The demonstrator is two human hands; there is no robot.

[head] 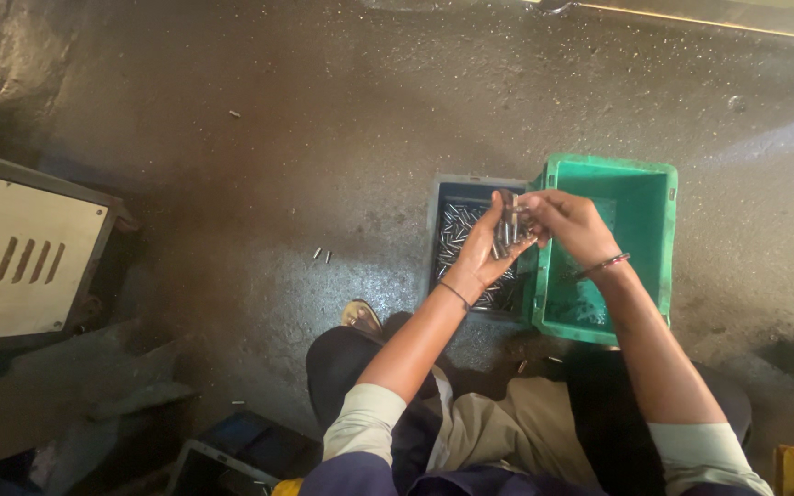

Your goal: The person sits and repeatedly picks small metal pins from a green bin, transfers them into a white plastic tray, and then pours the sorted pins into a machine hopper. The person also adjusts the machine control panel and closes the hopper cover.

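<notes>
My seat: I crouch low over the floor, knees apart, one sandalled foot showing beside my left knee.
Left hand: palm up, cupped, grasping a small bundle of short shiny steel pins that stand upright against my fingers.
Right hand: curled in from the right, fingertips pinching at the top of the same bundle; whether it holds a single pin of its own I cannot tell.
Where the pins are: in my hands, held above the gap between the two bins.
Dark grey plastic bin: just under my left hand, heaped with more steel pins of the same kind.
Green plastic bin: touching the grey one on its right, holding only a thin scatter of bits at its near end.
Step in hand: by my reckoning, sorting a handful out of the grey bin, pin by pin.
Next move calls for: a fine pinch on one pin without loosening my left palm, lest the bundle spill.
Farther out: two loose steel pins lie on the stained concrete floor; a beige vented metal cabinet stands far left.
</notes>
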